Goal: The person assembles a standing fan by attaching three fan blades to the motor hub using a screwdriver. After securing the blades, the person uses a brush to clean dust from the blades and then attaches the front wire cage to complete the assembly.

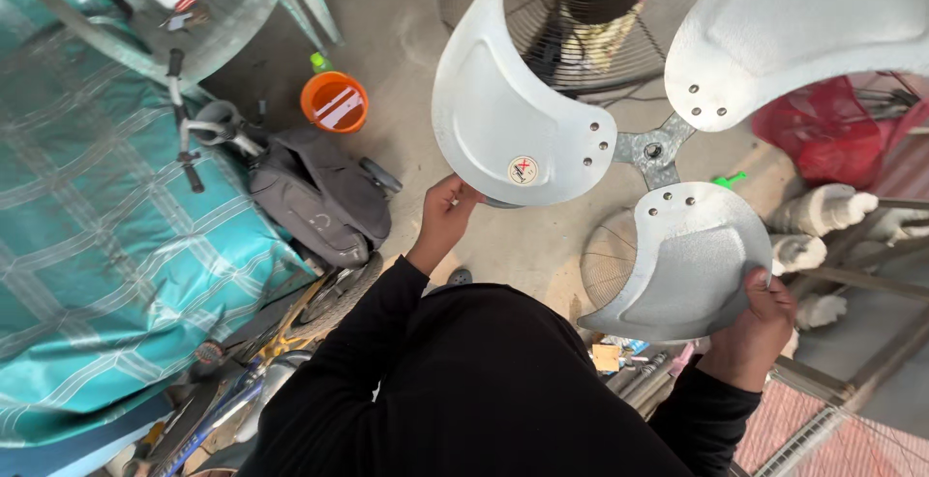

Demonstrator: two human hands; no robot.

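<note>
Fan blade assembly (654,151) held up between our hands, left hand (447,214) fingers clamped on the lower edge of one metal blade, right hand (762,317) fingers wrapped round another blade's rim, wire fan guard (581,42) on the floor beyond our fingers, orange bucket (334,102) far left.

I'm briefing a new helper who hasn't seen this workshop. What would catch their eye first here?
A big three-bladed metal fan blade fills the upper middle, held up by the left hand on one blade's edge and the right hand on the lower blade. Behind it on the floor lies a wire fan guard; an orange bucket sits at upper left.
</note>
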